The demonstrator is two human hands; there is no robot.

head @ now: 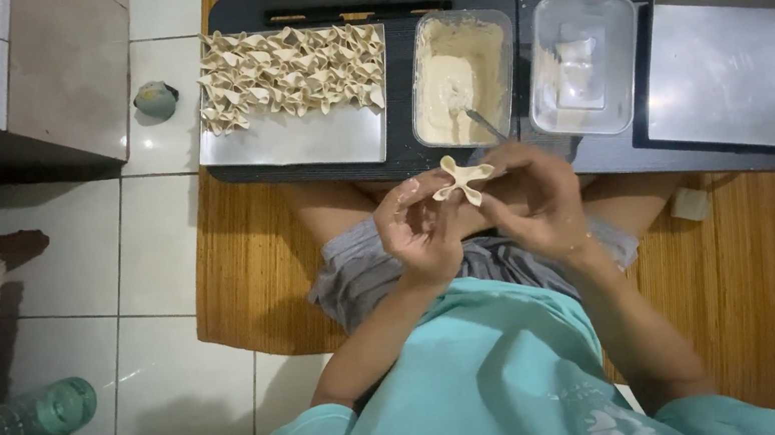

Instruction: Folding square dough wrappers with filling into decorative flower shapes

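- Pinching from both sides, the left hand [417, 228] and the right hand [534, 197] meet over the person's lap, each closed on the one folded dumpling [463, 178] held up between their fingertips.
- Doing this fold well looks to me a matter of light pressure: squeeze only at the middle where the corners gather, so the flaps stay spread and the thin dough does not tear.
- The dumpling is pale cream, shaped like a small bow or star, with pointed flaps flaring out from a pinched centre; it sits in the air just in front of the tubs, touching nothing but fingers.
- Just beyond the hands stands a clear tub of beige filling [461, 79] with a spoon [483, 121] lying in it.
- Beside that, to the right, a second clear tub [582, 64] holds something whitish; I cannot tell what.
- Further left, a metal tray [296, 141] carries rows of finished folded pieces [291, 71] along its far half.
- Far right, another metal tray [751, 70] rests on a dark lap table [601, 157], over a woven mat [243, 268].
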